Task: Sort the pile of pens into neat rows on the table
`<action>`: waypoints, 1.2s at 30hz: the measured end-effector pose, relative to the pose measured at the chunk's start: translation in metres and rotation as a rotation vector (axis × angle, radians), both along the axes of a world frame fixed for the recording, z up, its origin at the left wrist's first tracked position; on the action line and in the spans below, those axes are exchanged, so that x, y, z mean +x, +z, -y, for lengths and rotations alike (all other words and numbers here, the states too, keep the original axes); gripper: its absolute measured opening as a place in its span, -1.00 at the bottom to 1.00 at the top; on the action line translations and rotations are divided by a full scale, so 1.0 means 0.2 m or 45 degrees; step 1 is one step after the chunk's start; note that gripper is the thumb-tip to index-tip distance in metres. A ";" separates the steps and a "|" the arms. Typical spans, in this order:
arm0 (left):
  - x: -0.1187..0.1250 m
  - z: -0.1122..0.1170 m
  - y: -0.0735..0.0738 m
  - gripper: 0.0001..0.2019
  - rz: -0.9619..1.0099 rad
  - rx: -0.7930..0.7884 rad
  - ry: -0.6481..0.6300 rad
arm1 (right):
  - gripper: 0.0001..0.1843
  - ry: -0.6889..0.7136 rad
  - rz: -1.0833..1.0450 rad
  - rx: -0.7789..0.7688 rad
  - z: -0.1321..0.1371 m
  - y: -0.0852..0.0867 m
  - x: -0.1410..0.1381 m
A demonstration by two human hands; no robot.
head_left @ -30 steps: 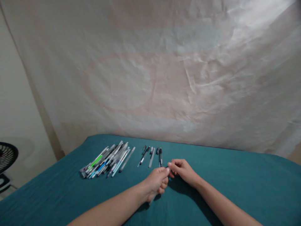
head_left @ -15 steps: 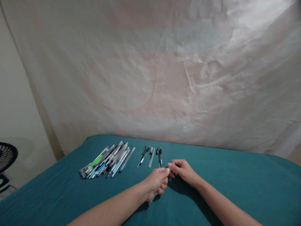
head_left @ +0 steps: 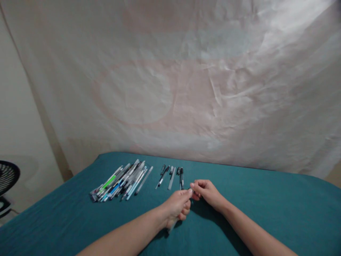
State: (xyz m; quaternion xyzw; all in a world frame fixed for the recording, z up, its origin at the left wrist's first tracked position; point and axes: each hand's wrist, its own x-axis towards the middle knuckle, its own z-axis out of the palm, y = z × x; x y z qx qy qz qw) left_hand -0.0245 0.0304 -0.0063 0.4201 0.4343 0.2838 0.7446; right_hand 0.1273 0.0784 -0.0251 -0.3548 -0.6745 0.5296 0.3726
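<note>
My left hand (head_left: 179, 207) is closed around a pen (head_left: 172, 225), whose pale see-through end sticks out below the fist. The fingertips of my right hand (head_left: 205, 192) are pinched together at the pen's far end, right beside my left thumb. Fingers cover most of the pen, so its tip is hidden. Just beyond the hands lie a dark pen (head_left: 181, 177) and a small black cap (head_left: 178, 171). Left of these are a clear pen barrel (head_left: 172, 179) with a cap (head_left: 171, 170) near it, and another black pen (head_left: 163, 176) with a cap (head_left: 162, 170) alongside.
A loose heap of pens (head_left: 125, 183), mostly clear and grey with some blue and green, lies on the left of the teal tablecloth (head_left: 266, 202). A pale wrinkled sheet (head_left: 170, 89) hangs behind the table. A black fan (head_left: 9, 177) stands at the left edge.
Almost nothing differs. Both hands stay together at the pen, and the pens on the cloth lie as before.
</note>
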 end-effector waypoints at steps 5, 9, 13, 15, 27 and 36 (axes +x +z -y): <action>-0.01 0.00 -0.01 -0.46 0.089 -0.025 0.052 | -0.57 -0.136 -0.083 -0.104 -0.05 -0.03 0.01; -0.01 -0.01 -0.04 -0.62 0.208 -0.083 0.112 | -0.59 -0.182 -0.055 -0.220 -0.17 -0.06 0.01; -0.01 -0.02 -0.07 -0.76 0.270 -0.064 0.132 | -0.69 -0.270 0.231 -0.150 -0.32 -0.06 -0.03; -0.01 -0.01 -0.07 -0.77 0.270 -0.056 0.137 | -0.74 -0.287 0.309 -0.130 -0.40 -0.06 -0.06; -0.02 -0.01 -0.08 -0.80 0.357 -0.035 0.178 | -0.82 -0.469 0.765 0.106 -0.64 -0.09 -0.20; -0.02 -0.01 -0.10 -0.84 0.422 0.018 0.211 | -0.79 -0.481 0.830 0.163 -0.62 -0.10 -0.18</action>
